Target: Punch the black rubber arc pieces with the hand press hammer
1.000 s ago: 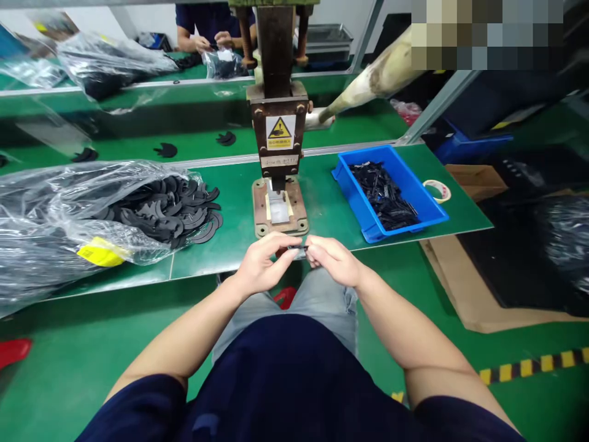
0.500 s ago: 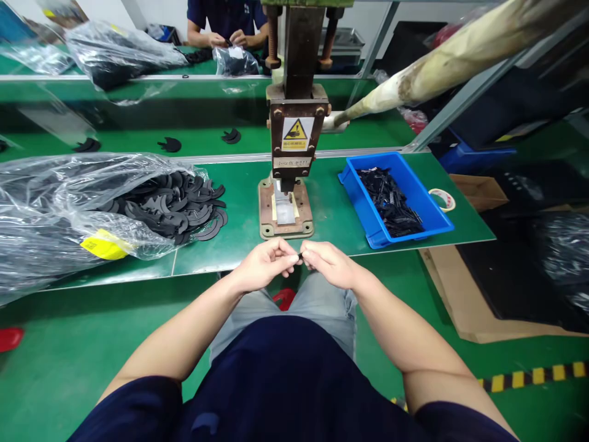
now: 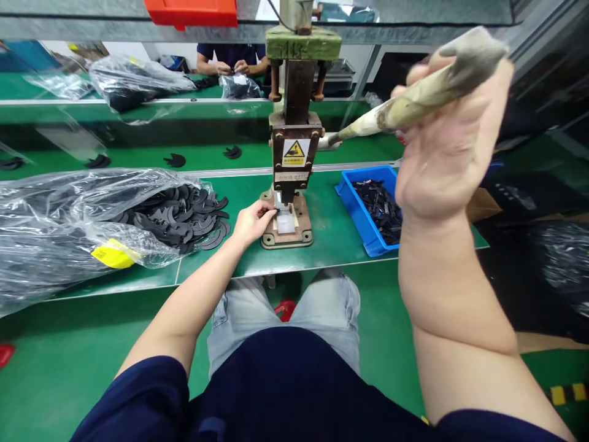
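My left hand (image 3: 254,222) is at the base plate (image 3: 288,244) of a hand press (image 3: 295,147). Its thumb and fingertips are pinched on a small black piece (image 3: 277,211), mostly hidden, under the press's ram. Raised at the right, my right hand (image 3: 444,153) is at the outer end of the press's long, pale, wrapped lever (image 3: 409,107). The lever crosses in front of the palm and its fingers curl around behind it. A warning label (image 3: 295,153) marks the front of the press.
On the left lies a clear plastic bag (image 3: 59,215) spilling black curved pieces (image 3: 184,215). A blue bin (image 3: 356,218) of small black parts stands right of the press, partly behind my right arm. Several black pieces lie along the back strip. Across the bench sits a co-worker (image 3: 232,58).
My hands have parted from in front of the bench. The left moved forward to the press base with the small piece; the right rose to the lever. The view tilted upward.
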A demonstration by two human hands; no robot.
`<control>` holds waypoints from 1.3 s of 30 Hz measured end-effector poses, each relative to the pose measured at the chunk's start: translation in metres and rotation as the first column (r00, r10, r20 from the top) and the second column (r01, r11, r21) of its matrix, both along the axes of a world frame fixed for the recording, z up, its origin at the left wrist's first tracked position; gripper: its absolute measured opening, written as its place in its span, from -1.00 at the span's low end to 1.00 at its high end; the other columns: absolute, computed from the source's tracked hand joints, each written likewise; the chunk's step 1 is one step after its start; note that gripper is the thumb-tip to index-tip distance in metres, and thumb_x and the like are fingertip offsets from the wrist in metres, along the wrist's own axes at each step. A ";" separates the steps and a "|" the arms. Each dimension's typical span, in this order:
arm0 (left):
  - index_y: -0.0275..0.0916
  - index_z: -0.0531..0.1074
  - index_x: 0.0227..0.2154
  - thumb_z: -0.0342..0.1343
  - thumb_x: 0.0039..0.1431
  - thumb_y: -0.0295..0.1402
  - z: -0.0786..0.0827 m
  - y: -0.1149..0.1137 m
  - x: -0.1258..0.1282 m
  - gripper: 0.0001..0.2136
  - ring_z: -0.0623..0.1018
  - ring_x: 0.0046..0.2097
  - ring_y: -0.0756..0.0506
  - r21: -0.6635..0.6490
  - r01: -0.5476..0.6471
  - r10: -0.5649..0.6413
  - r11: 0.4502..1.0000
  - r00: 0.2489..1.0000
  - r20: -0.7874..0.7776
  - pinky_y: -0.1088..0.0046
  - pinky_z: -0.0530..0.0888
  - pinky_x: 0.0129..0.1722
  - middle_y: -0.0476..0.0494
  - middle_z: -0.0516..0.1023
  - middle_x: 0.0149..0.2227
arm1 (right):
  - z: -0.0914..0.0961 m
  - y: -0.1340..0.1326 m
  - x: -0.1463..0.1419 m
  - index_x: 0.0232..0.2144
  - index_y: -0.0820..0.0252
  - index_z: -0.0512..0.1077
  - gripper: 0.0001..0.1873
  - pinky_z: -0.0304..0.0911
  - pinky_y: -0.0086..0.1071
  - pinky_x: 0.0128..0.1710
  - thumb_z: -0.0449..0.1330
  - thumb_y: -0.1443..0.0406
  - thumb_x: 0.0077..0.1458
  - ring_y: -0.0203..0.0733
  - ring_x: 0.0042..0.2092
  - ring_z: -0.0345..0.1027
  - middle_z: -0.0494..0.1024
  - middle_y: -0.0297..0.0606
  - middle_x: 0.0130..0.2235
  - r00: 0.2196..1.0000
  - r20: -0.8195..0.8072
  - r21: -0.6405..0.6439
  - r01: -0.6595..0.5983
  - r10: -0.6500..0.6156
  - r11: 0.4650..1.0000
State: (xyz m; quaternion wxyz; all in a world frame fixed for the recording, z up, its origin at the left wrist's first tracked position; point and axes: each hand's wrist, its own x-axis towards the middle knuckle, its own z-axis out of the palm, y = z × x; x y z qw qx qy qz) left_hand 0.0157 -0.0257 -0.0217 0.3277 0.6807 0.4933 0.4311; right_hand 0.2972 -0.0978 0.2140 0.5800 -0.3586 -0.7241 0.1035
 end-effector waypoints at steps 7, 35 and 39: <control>-0.15 0.70 -0.21 0.24 0.35 -0.29 0.013 0.018 0.011 -0.86 0.64 0.04 -0.23 0.165 0.204 -0.138 0.965 0.929 -0.344 0.17 0.50 0.16 -0.18 0.75 -0.07 | 0.005 0.009 -0.035 -0.15 0.17 0.44 -0.28 0.52 -0.20 0.12 -0.08 -0.32 0.30 -0.37 -0.16 0.51 0.40 -0.36 -0.20 0.984 -0.177 0.123 -0.005 0.027 0.992; -0.24 0.60 0.12 0.26 0.26 -0.18 0.030 0.036 -0.138 -0.58 0.49 0.20 -0.47 0.049 -0.038 0.061 0.998 0.493 -0.868 -0.06 0.40 0.19 -0.44 0.63 0.14 | -0.136 -0.037 -0.032 -0.45 -0.12 0.40 -0.85 0.38 0.32 0.30 0.27 0.14 0.14 0.04 -0.01 0.54 0.47 -0.33 -0.42 0.982 -0.125 0.158 0.160 -0.141 0.974; -0.26 0.61 0.07 0.19 0.28 -0.18 0.028 0.037 -0.144 -0.61 0.46 0.19 -0.50 0.009 -0.054 0.026 0.998 0.329 -0.944 -0.09 0.37 0.15 -0.50 0.59 0.14 | -0.134 -0.036 -0.034 -0.45 -0.13 0.41 -0.85 0.29 0.33 0.42 0.26 0.16 0.16 0.01 -0.02 0.55 0.48 -0.35 -0.41 0.983 -0.141 0.179 0.140 -0.116 0.974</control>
